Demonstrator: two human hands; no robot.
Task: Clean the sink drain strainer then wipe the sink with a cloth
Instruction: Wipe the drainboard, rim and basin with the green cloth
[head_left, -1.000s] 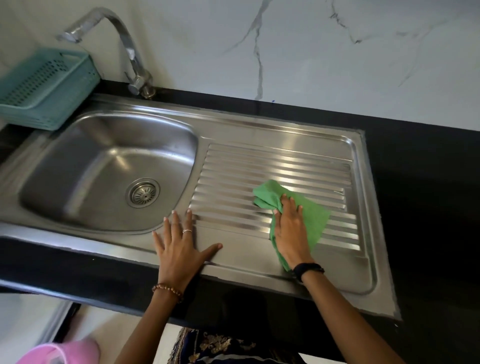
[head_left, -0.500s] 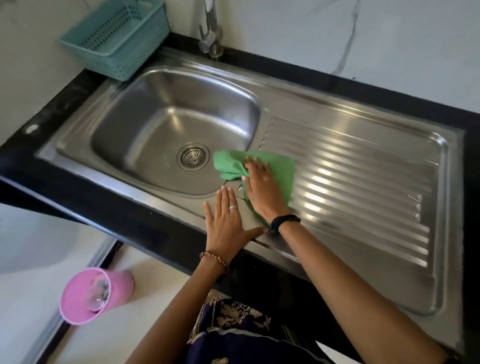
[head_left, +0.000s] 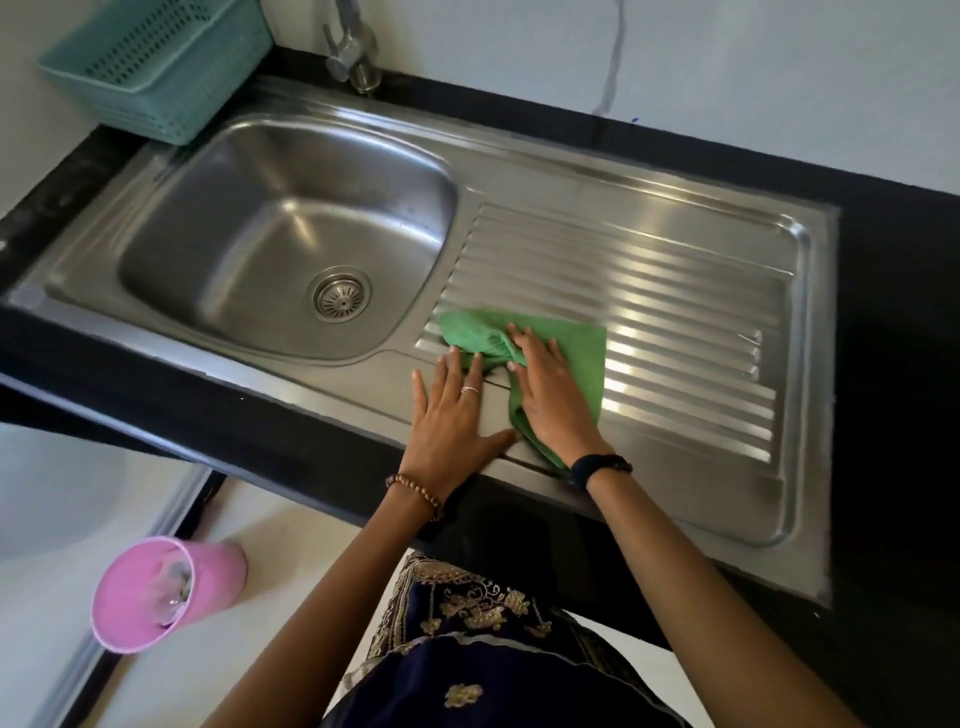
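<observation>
The right hand (head_left: 550, 395) is lying flat, fingers spread, pressing down on the green cloth (head_left: 576, 345); it is not gripping it, only bearing on it with the open palm. The left hand (head_left: 452, 421) is lying just beside it, also open and flat, resting on the bare steel with its thumb reaching toward the cloth's near edge. The two hands are sitting close together, nearly touching.

The cloth is looking bright green and soft, bunched into folds at its left end and spreading out flatter to the right. It is lying on the ribbed draining board (head_left: 675, 322), at the board's left end next to the bowl.

The sink (head_left: 249, 244) is showing as brushed stainless steel, dull and streaked with light. The drain strainer (head_left: 338, 294) is sitting in its hole in the bowl's floor, round and perforated. The black worktop (head_left: 893, 364) is framing the sink. A tap (head_left: 353, 47) is standing behind the bowl, a teal basket (head_left: 156, 67) is sitting at the far left corner, and a pink bin (head_left: 166, 592) is standing on the floor below.
</observation>
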